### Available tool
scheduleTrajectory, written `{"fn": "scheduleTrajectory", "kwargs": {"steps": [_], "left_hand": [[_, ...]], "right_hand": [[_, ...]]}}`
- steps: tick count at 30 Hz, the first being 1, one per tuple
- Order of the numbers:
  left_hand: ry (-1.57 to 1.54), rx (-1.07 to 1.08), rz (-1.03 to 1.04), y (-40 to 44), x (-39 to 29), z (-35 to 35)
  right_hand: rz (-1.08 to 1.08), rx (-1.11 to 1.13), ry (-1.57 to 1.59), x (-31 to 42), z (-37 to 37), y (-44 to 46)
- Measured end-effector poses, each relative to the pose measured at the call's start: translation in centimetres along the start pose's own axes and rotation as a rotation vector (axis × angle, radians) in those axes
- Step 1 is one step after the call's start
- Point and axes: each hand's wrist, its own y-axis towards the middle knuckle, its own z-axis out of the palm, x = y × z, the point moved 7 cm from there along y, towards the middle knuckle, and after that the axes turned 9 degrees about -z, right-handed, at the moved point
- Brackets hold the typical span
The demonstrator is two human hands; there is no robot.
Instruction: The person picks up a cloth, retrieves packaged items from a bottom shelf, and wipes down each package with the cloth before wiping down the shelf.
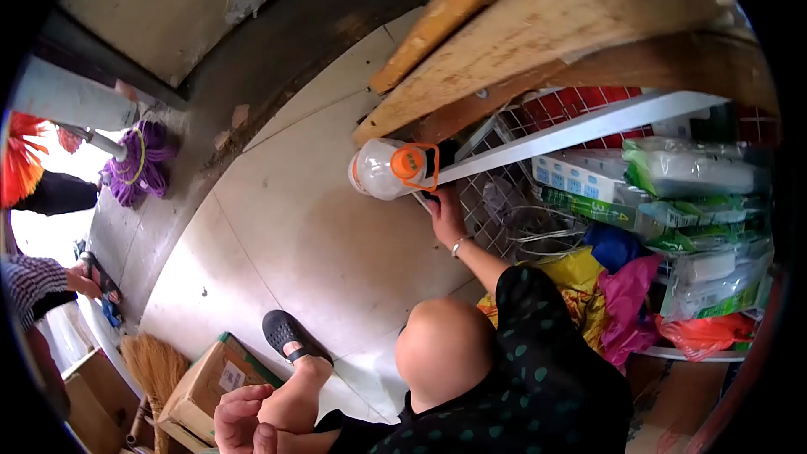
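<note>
My right hand (pixel 447 215), with a bracelet at the wrist, reaches forward to a clear plastic jug (pixel 384 175) with an orange cap and an orange carrying handle (pixel 433 166). Its fingers are bent at the lower end of that handle, right beside a white metal bar (pixel 572 130); the fingertips are partly hidden. Whether the jug rests on the floor or hangs just above it, I cannot tell. Down at the lower left, my left hand (pixel 244 422) is loosely curled near my leg, thumb apart from the fingers, and nothing shows in it.
Wooden beams (pixel 538 42) slant across the upper right. Packaged goods (pixel 689 193) and coloured bags (pixel 626 294) crowd a wire rack (pixel 487 214). A cardboard box (pixel 206 391) and a straw broom (pixel 154 361) stand lower left. Another person's hand (pixel 82 280) shows at far left, below a purple mop (pixel 139 164).
</note>
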Motion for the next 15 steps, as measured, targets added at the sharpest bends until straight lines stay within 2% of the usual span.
{"fn": "scheduleTrajectory", "kwargs": {"steps": [3,4,5,6,7,8,10,11,13,14,15], "left_hand": [[0.042,0.000,0.011,-0.1,0.1,0.3],[0.041,0.007,0.016,0.1,0.3,0.4],[0.066,0.004,0.025,0.0,0.3,0.5],[0.091,-0.004,0.037,-0.1,0.2,0.5],[0.098,-0.029,0.006,-0.1,0.5,0.3],[0.100,-0.033,0.008,-0.2,0.4,0.2],[0.160,-0.066,-0.031,-0.1,0.6,0.0],[0.153,-0.072,-0.029,0.0,0.8,-0.2],[0.174,-0.096,0.006,0.1,1.0,-0.8],[0.161,-0.091,0.012,0.3,1.0,-1.0],[0.174,-0.102,-0.001,0.3,1.0,-1.0]], "right_hand": [[-0.272,0.370,-0.302,-2.3,-1.5,3.1],[-0.069,0.500,-0.440,-4.8,-2.9,4.4],[0.098,0.411,-0.614,-11.6,-3.8,3.8],[0.153,0.498,-0.711,-12.4,-6.7,5.9],[0.259,0.539,-0.833,-18.6,-7.2,5.5],[0.406,0.483,-0.844,-20.6,-8.9,5.6],[0.639,0.041,-0.529,-18.9,-11.4,5.7],[0.592,0.116,-0.522,-21.1,-10.2,5.4],[0.284,0.445,-0.845,-15.4,-8.7,7.8],[0.189,0.474,-0.930,-14.7,-8.1,8.4],[0.247,0.614,-0.998,-11.8,-8.6,9.5]]}}
